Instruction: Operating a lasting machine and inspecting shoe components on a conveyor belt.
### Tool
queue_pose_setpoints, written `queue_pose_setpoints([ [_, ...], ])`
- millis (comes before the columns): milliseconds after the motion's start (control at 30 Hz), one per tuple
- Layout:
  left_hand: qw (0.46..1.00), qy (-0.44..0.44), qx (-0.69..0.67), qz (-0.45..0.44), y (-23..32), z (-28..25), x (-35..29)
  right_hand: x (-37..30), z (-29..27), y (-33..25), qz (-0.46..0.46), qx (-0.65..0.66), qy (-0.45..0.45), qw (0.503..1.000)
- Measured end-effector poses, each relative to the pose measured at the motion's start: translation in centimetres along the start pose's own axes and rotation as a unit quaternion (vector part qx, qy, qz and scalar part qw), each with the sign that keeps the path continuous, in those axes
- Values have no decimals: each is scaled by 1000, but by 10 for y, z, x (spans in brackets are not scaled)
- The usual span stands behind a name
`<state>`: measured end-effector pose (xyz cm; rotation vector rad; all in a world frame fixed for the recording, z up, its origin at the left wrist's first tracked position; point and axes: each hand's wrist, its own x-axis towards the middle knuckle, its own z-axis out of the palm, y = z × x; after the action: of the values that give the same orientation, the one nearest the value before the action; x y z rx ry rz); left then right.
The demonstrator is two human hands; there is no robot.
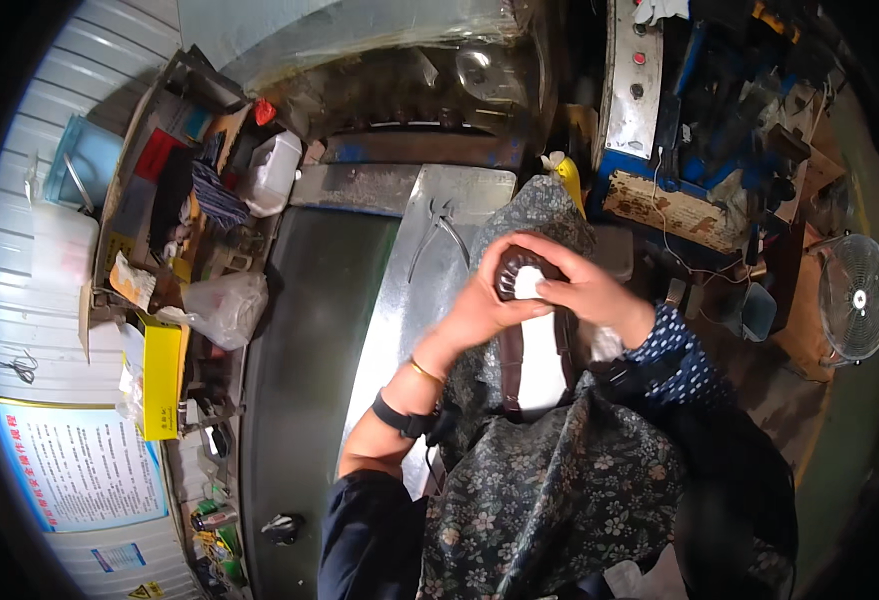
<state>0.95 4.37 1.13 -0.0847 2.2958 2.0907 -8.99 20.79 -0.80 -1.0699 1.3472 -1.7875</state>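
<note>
My left hand [482, 308] and right hand [602, 293], both half-curled, gripped the puckered end of a brown-and-white shoe piece [543, 362].

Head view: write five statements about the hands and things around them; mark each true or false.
1. The bare left hand and bare right hand grip a dark brown-and-white, shoe-shaped piece. True.
2. The silver metal pliers are in the right hand. False: the pliers lie on the flat grey metal plate.
3. The round wire-caged fan is right of the hands. True.
4. The bright yellow box is right of the hands. False: it is left.
5. A gold-coloured bangle circles the left wrist. True.
</note>
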Motion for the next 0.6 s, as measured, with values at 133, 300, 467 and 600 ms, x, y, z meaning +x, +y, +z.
queue_pose_setpoints([
  [133,949,23,245,198,37,69,-17,-28,-38,-31,115,308,49,943],
  [300,916,-293,61,266,26,72,-29,-147,-78,-52,326,212,127,913],
  [467,985,147,13,86,-31,23,-42,-217,-46,2,287,129,462,829],
  [600,919,370,-99,94,-76,24,-49,-175,-48,29,120,-55,346,929],
])
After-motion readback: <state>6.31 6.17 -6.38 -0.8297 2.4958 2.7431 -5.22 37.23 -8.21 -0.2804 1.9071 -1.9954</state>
